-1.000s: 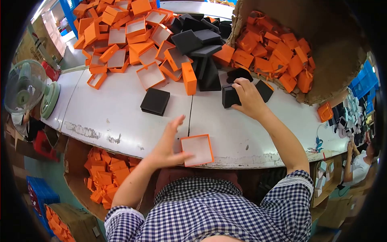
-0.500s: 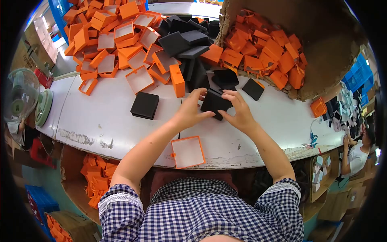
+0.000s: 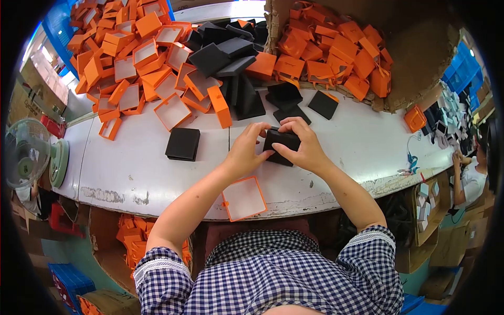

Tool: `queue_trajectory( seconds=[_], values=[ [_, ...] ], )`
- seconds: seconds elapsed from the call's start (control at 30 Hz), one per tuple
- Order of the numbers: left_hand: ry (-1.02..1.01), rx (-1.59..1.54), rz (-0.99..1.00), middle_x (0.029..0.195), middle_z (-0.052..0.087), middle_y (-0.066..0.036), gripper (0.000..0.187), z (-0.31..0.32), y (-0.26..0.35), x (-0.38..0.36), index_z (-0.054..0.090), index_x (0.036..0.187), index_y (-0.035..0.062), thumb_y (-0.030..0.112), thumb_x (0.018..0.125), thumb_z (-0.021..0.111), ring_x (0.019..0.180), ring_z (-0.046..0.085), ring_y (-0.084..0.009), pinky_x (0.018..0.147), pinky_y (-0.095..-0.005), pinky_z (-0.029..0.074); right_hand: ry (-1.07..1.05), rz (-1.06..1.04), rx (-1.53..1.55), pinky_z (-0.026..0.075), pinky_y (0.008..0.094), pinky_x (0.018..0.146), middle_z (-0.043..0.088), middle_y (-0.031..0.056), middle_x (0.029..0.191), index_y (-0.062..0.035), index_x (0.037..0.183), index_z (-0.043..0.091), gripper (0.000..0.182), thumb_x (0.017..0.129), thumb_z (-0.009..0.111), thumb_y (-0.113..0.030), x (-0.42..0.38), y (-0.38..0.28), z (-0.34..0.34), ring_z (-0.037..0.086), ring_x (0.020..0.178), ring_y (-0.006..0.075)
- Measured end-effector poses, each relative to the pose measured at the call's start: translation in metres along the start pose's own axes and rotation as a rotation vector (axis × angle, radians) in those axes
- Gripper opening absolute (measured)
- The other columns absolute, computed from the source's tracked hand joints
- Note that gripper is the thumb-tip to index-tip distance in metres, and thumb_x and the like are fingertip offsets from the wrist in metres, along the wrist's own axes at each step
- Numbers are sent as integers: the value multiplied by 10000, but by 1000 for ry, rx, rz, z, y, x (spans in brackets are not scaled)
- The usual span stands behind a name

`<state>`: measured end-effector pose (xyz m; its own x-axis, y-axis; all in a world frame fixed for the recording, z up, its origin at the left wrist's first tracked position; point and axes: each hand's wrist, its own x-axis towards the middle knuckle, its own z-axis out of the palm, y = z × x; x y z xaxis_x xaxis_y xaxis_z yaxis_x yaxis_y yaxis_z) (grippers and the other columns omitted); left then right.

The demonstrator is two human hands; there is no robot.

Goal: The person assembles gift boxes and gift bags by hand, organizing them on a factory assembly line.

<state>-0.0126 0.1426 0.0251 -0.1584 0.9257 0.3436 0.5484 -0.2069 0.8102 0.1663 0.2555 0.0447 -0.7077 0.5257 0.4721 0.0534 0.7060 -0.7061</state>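
Between my two hands is a black foam pad (image 3: 282, 143), perhaps more than one layer thick. My left hand (image 3: 247, 148) grips its left side, thumb near the front edge and fingers at the back. My right hand (image 3: 303, 144) grips the right side, its thumb lying across the pad. To the left lies a short stack of square black pads (image 3: 182, 144). Nearer my body, an orange box tray (image 3: 244, 199) with a white inside lies at the table's edge. Beyond my hands are loose black pads (image 3: 284, 98) and one more black square (image 3: 323, 105).
Orange trays (image 3: 126, 68) are heaped at the back left, beside a pile of black foam (image 3: 223, 55). A large cardboard carton (image 3: 415, 58) with orange pieces stands at back right. Blue scissors (image 3: 412, 164) lie on the right; a fan (image 3: 31, 152) is at left. A person (image 3: 472, 178) sits far right.
The black pad between my hands has tilted and come slightly nearer to me, and my right thumb now lies across it. The whole view has shifted a little.
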Motion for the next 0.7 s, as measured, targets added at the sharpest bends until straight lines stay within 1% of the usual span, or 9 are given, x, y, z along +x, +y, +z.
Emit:
queue_trajectory(
  seconds=[0.13,0.23,0.33,0.37,0.4,0.47,0.53,0.57,0.7],
  values=[
    [-22,102,71,1182,575,-92,508,-1,5,-1,531,1163,71,4,760,833,1082,611,-268,863,-386,529,17,1,-22,540,385,847,618,170,1096,11,1015,641,361,798,813,-221,-2,-6,-4,649,964,322],
    [-5,173,154,1159,575,-105,469,2,7,-1,522,1110,68,-10,755,818,1058,605,-291,852,-398,519,-32,29,-82,532,350,855,658,144,1077,-2,1002,653,314,814,800,-206,-3,-11,-9,663,957,267],
    [-4,235,291,1100,588,-110,446,2,4,-7,527,1087,61,-12,752,812,1023,607,-298,842,-394,517,-44,-45,-92,529,385,774,651,152,964,3,998,658,278,901,736,-245,-4,-20,-16,656,869,322],
    [-18,278,363,1067,595,-110,442,1,3,-9,536,1092,57,-9,753,812,1011,609,-296,839,-387,519,-97,53,-55,519,382,755,653,150,933,-2,994,665,250,945,691,-246,-5,-22,-21,652,853,310],
    [-22,277,363,1067,595,-110,442,2,3,-11,536,1092,57,-9,753,812,1011,609,-296,839,-387,519,-152,151,-19,509,379,737,654,149,902,-7,991,673,241,990,645,-246,-6,-23,-25,649,837,297],
    [3,131,133,1026,605,-102,464,7,7,-14,553,1136,50,3,757,817,982,607,-281,832,-378,521,-140,189,39,489,376,685,661,148,842,-8,974,694,265,1031,594,-246,-5,-15,-27,630,758,281],
    [-4,125,167,1030,606,-100,492,9,11,-15,554,1166,48,12,757,823,971,605,-274,826,-372,521,-129,247,-20,473,370,638,673,150,833,0,960,709,274,1025,602,-244,-3,-13,-32,612,697,257],
    [-7,122,201,1034,606,-98,519,9,15,-15,554,1197,46,22,757,830,959,603,-267,821,-365,522,-142,260,-25,456,292,616,679,75,811,12,1020,739,257,1031,620,-215,-4,-9,-33,570,693,121],
    [87,43,141,1018,600,-90,540,8,29,-9,568,1192,44,38,735,855,921,598,-259,802,-352,519,-77,169,-12,478,279,624,697,71,853,15,1012,735,186,1000,655,-152,-11,-18,-27,600,727,113]
  ],
)
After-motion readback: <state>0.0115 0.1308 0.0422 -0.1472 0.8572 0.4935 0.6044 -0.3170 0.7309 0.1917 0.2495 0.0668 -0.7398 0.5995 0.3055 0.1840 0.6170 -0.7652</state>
